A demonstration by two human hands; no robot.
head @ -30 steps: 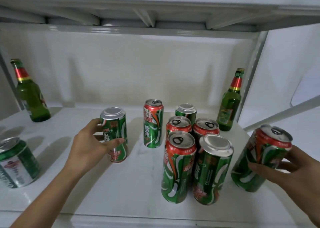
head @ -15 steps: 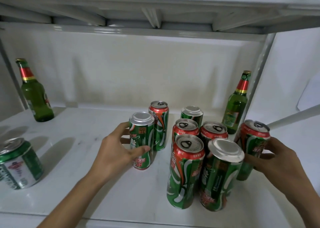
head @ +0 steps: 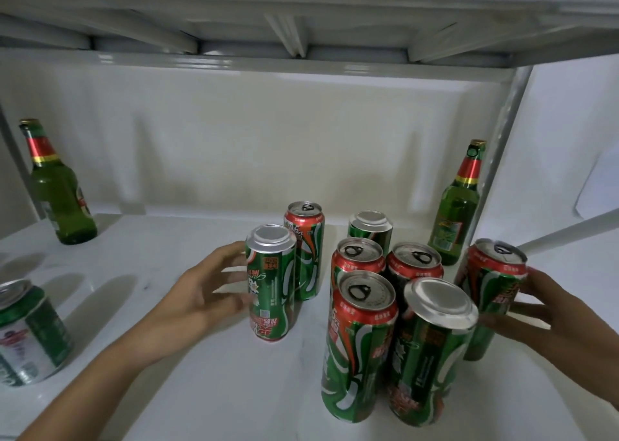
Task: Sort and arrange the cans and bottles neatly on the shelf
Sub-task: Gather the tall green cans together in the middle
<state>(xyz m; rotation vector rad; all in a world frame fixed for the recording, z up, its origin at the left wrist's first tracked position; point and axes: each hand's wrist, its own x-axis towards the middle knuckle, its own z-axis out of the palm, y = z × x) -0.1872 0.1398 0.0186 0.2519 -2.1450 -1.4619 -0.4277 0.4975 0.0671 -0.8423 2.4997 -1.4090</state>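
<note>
On the white shelf (head: 201, 390) stands a cluster of several tall green-and-red cans (head: 360, 350). My left hand (head: 204, 296) is just left of an upside-down green can (head: 273, 283), fingers spread, fingertips at its side. That can stands in front of another red-topped can (head: 306, 239). My right hand (head: 549, 316) grips a red-topped can (head: 492, 283) standing at the cluster's right side. Two green glass bottles stand at the back: one far left (head: 58, 192), one far right (head: 457, 213).
A short green-and-silver can (head: 28, 333) stands alone at the left front edge. The upper shelf board (head: 301, 22) hangs low overhead. A metal upright (head: 509, 132) bounds the shelf on the right, just behind the right bottle.
My left hand slid the upside-down can right, up to the red-topped can, and loosened its grip. My right hand brought its can in from the right and stood it against the cluster.
</note>
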